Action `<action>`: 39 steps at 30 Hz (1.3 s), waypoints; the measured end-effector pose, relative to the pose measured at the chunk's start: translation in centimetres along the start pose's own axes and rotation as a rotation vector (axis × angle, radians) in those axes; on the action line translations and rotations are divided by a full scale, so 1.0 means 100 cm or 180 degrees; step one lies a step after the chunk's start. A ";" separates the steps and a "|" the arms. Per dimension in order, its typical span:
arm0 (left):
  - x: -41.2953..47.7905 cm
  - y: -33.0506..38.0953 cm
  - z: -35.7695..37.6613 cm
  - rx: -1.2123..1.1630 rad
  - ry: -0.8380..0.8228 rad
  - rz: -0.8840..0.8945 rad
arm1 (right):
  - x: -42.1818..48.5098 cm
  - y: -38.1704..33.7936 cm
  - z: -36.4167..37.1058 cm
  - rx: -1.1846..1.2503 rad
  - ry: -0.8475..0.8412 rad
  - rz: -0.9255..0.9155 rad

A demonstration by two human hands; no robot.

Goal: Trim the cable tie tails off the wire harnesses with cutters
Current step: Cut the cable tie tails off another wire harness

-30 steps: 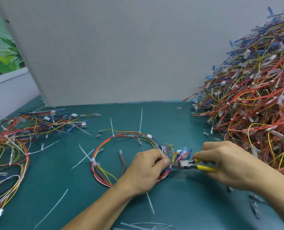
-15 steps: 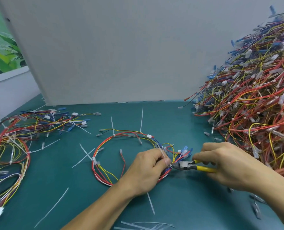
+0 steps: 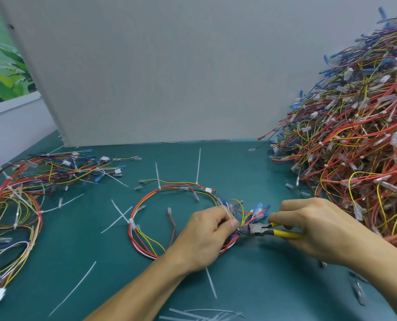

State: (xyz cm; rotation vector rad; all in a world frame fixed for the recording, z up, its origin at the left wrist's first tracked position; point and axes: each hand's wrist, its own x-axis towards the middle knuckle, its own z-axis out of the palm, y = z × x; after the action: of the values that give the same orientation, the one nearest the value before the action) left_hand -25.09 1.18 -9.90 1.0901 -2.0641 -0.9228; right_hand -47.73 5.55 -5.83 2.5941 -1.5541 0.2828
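Head view, nearest first: cut-off tails [image 3: 210, 282] lie on the green mat [image 3: 239, 170] at your 6 o'clock. Just beyond, your left hand [image 3: 206, 237] pinches a white cable tie tail [image 3: 227, 214] between thumb and curled fingers, on the 3 o'clock side of the wire harness [image 3: 133, 232] loop. Your right hand [image 3: 318, 230] is wrapped round the yellow handles of the cutters [image 3: 257, 230]. They lie along the 3-to-9 line, nose at 9 o'clock, tip at the bundle just below your left thumb. The tail runs from that tip toward 11 o'clock, so the cut goes crosswise to it. The jaws look nearly closed; whether they have bitten through cannot be told. The harness is a flat coil of red, yellow, white and blue wires. At its 12 o'clock, two untrimmed tails [image 3: 198, 165] point away from you. Farther off sit a small heap [image 3: 19, 205] at 9 o'clock and a large pile [image 3: 355, 147] at 2.
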 end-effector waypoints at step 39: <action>-0.054 -0.015 -0.056 0.1309 -0.0803 0.0892 | 0.033 -0.041 0.021 0.1252 -0.0186 0.1169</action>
State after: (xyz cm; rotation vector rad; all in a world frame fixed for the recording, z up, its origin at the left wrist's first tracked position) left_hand -17.61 3.55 -9.01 0.8781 -2.6147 -0.5291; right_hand -42.38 4.30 -7.19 2.5783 -2.1907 0.6034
